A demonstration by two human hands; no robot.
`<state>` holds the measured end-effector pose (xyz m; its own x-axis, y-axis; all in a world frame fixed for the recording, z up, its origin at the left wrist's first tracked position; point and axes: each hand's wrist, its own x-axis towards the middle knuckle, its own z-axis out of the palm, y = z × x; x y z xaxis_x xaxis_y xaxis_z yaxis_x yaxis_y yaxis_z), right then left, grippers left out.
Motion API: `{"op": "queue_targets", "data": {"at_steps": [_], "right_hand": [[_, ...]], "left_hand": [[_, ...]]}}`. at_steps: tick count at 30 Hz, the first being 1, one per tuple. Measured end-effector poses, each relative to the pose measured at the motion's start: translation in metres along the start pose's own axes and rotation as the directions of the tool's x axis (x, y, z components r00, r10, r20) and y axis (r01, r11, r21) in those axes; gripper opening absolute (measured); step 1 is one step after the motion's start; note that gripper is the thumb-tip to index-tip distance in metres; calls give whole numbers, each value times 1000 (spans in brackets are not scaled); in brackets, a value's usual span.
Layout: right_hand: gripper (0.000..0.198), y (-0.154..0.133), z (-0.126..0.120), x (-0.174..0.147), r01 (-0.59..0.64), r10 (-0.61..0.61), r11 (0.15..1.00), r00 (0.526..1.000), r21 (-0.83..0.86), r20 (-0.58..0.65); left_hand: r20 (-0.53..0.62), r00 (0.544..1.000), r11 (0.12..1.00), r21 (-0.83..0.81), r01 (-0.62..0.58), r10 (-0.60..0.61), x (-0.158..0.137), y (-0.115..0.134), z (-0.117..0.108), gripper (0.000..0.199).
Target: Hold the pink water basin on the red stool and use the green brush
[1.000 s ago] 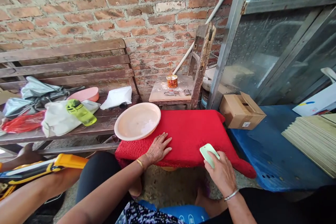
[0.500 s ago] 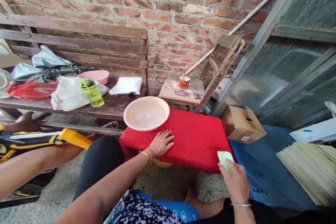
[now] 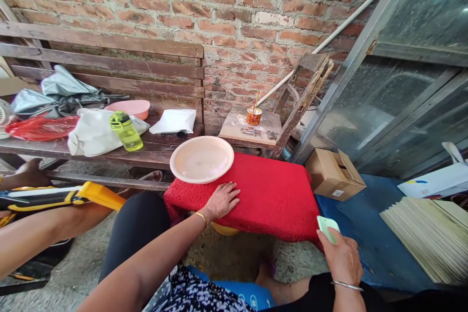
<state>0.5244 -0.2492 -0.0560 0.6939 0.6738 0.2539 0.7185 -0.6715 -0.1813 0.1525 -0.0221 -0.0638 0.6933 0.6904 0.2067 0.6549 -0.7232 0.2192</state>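
My left hand (image 3: 221, 201) lies flat with fingers spread on the near left part of a red cloth (image 3: 272, 187), which covers a low table. Just beyond its fingertips stands a pale, round plastic basin (image 3: 201, 160), with what looks like some water in it. Past the cloth's right near corner, my right hand (image 3: 344, 256) is closed around a light green, flat brush-like piece (image 3: 327, 226) with rounded corners. Its underside is hidden, so no bristles show.
Behind stands a wooden bench (image 3: 157, 145) with a green bottle (image 3: 126, 130), bags and a pink basin (image 3: 129, 108). Right are a cardboard box (image 3: 334, 174) and stacked sheets (image 3: 426, 241) on a blue surface (image 3: 369, 239). Another person's arm (image 3: 54, 222) with a yellow-black tool (image 3: 98, 195) is at left.
My right hand has moved to the right with the light green piece, off the cloth's near right edge. The left hand stays flat on the cloth. The view has shifted slightly.
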Motion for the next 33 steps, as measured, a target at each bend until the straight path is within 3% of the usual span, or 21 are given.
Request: {"op": "queue_targets", "data": {"at_steps": [5,8,12,15,18,20,23,27,30,33], "right_hand": [[38,-79,-1,-10,333,-338,935,941,122,25],[32,-102,-4,-9,391,-398,916,914,92,79],[34,-69,-10,1,267,-267,964,957,9,112],[46,-23,-14,7,47,-45,999,990,-13,134],[65,6,-13,12,-210,199,977,962,41,185],[72,11,-11,17,-290,245,942,938,170,244],[73,10,-5,25,-354,230,859,912,370,339],[67,17,0,28,-379,243,841,902,387,356],[63,26,-1,22,-381,299,870,912,312,281],[67,17,-5,12,-290,266,904,957,315,119]], "left_hand": [[11,1000,1000,16,9,-9,0,-2,2,39],[5,1000,1000,17,9,-9,0,-5,5,39],[-13,1000,1000,18,2,-2,-1,-7,8,38],[-27,1000,1000,6,-5,5,-1,-7,9,38],[-29,1000,1000,-10,-7,7,-1,-8,9,39],[-28,1000,1000,-12,-5,5,-1,-8,10,39],[-27,1000,1000,-6,1,-1,-1,-8,10,38],[-21,1000,1000,-6,4,-4,-1,-7,10,38],[-9,1000,1000,-23,4,-4,-1,-6,7,38],[2,1000,999,-33,10,-10,0,-5,4,38]]}}
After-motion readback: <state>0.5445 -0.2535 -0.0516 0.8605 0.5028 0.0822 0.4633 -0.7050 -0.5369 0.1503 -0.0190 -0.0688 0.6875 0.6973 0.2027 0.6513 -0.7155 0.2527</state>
